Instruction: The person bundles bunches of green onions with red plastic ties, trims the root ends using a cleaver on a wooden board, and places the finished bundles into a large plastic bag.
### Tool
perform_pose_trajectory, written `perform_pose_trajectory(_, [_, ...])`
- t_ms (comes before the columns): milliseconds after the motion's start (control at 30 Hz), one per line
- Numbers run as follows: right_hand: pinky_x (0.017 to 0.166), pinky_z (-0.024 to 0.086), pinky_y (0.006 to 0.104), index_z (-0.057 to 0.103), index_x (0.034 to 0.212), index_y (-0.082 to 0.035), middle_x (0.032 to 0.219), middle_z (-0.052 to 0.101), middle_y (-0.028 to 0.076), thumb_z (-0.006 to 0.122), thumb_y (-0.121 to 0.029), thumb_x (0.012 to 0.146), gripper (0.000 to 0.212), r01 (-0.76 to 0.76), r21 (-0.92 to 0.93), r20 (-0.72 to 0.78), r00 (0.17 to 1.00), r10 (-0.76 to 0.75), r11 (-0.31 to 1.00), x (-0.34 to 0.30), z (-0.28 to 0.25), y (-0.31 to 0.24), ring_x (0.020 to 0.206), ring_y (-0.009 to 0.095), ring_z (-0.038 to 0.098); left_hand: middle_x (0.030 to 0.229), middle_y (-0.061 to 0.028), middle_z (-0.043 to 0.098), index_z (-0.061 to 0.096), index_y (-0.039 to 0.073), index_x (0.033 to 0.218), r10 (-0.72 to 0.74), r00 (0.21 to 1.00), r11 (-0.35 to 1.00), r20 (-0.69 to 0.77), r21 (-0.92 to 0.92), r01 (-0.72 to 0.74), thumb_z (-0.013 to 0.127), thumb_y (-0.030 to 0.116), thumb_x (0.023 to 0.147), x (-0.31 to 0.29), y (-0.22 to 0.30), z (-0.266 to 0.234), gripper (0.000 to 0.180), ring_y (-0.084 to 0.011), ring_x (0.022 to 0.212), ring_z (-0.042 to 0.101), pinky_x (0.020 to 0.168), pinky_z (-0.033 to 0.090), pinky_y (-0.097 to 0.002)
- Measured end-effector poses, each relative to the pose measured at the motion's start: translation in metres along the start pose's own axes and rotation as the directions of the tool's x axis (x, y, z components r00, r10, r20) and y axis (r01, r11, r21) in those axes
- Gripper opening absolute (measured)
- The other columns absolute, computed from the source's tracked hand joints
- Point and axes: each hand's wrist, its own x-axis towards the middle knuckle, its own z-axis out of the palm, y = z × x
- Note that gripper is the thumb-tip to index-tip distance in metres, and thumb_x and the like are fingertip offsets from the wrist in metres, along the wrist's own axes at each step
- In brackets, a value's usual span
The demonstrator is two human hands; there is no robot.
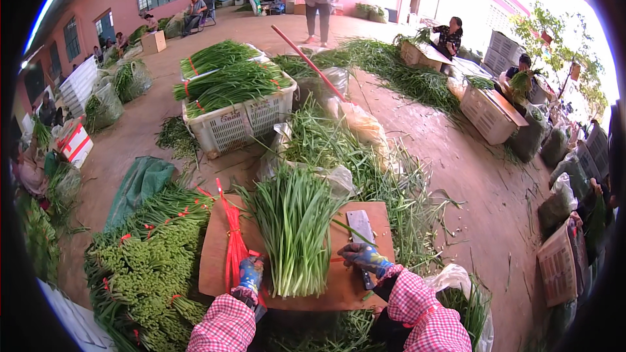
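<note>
- Both the left hand (pixel 251 272) and the right hand (pixel 366 259) are gloved; the checked sleeves (pixel 225 324) are cut off by the lower rim.
- Beside the red strips (pixel 233 238), near the left edge of the brown board (pixel 214 264), the left hand is placed; its fingertips are hidden, so whether anything is grasped cannot be told.
- Over the cleaver (pixel 359 223), near the right edge, the right hand is held with fingers bent; part of the cleaver is covered. A thin red line (pixel 337 260) is seen by the fingertips, but a grip cannot be made out.
- Across the board's middle the green stalks (pixel 293 228) are laid, pale ends toward the near edge, tips hiding part of the far edge.
- Beyond the left edge, budded stems (pixel 153 274) are heaped.
</note>
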Motion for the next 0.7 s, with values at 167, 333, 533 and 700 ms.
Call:
perform_pose_trajectory(167, [0.08,0.043,0.0281,0.047,0.12,0.001,0.098,0.059,0.012,0.053,-0.019,0.085,0.041,0.003,0.051,0.194,0.981,-0.013,0.999,-0.012,0.01,-0.001,0.095,0.017,0.054,0.056,0.0084,0.038,0.051,0.016,0.064,-0.196,0.969,0.92,0.151,-0.313,0.235,0.048,0.014,0.084,0.002,-0.022,-0.014,0.021,-0.0029,0.047,0.035,0.042,0.026,-0.0191])
perform_pose_trajectory(333, [0.092,0.039,0.0363,0.053,0.11,0.001,0.1,0.06,0.014,0.055,-0.01,0.082,0.03,0.234,0.296,0.179,0.939,-0.294,0.926,-0.005,0.014,0.023,0.099,0.024,0.054,0.059,0.0089,0.034,0.055,0.013,0.074,-0.08,0.995,0.984,0.057,-0.155,0.088,0.049,0.005,0.082,-0.004,-0.011,-0.008,0.013,-0.0029,0.05,0.032,0.043,0.024,-0.0191])
perform_pose_trajectory(533, [0.076,0.045,0.0244,0.054,0.109,0.006,0.091,0.062,0.008,0.054,-0.003,0.083,0.027,0.149,0.187,0.06,0.985,-0.163,0.971,0.004,0.03,-0.011,0.08,0.013,0.058,0.063,0.0094,0.037,0.06,0.007,0.085,0.096,0.991,0.985,-0.094,-0.132,-0.108,0.049,0.002,0.083,0.013,-0.007,0.0,0.012,-0.0022,0.052,0.031,0.044,0.024,-0.0182])
perform_pose_trajectory(700, [0.066,0.045,0.0245,0.056,0.104,0.007,0.09,0.062,0.013,0.051,-0.006,0.085,0.024,0.126,0.145,0.024,0.991,-0.131,0.981,0.008,0.018,0.012,0.074,0.015,0.058,0.073,0.0055,0.05,0.061,0.008,0.086,-0.013,0.998,0.989,-0.061,-0.145,0.004,0.054,0.004,0.083,-0.022,0.026,0.018,0.009,-0.0054,0.062,0.043,0.058,0.038,-0.0195])
